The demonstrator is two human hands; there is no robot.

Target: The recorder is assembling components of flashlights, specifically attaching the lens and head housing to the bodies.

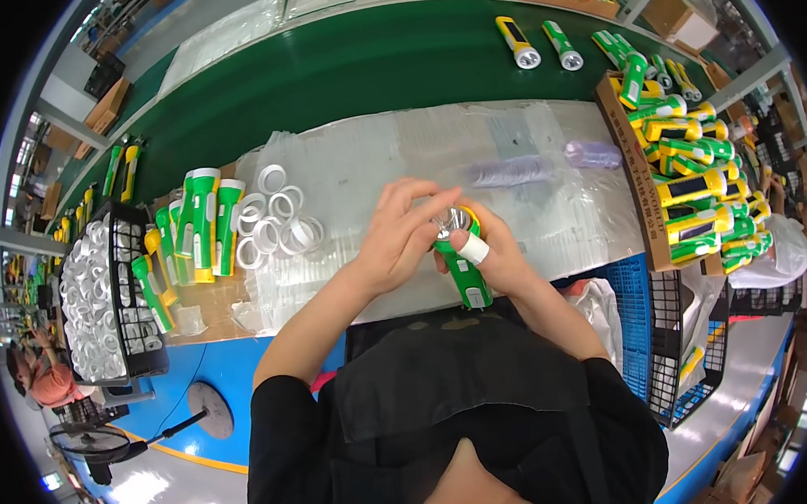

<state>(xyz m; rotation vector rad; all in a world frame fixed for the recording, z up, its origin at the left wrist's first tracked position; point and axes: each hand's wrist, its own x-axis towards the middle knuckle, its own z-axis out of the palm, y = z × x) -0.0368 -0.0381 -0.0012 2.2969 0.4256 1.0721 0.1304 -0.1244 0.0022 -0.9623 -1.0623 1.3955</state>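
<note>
A green flashlight (465, 281) with a yellow edge is held in front of my chest, its clear reflector end facing up and away. Wrapped around its head end is my right hand (497, 252), with white tape on the thumb. My left hand (404, 229) has its fingers bent over the reflector, pressing at its rim and partly covering it. Loose white rings (310, 237) lie on the plastic-covered work surface (372, 167) to the left. Rows of thin clear discs (509, 172) lie beyond my right hand.
At left, several green-and-yellow flashlights (204, 217) stand beside a black crate (145, 361) of white rings. A cardboard box (626, 176) full of flashlights stands at right. Beyond runs a green belt (367, 71). A fan (94, 442) is lower left, a blue crate (634, 331) lower right.
</note>
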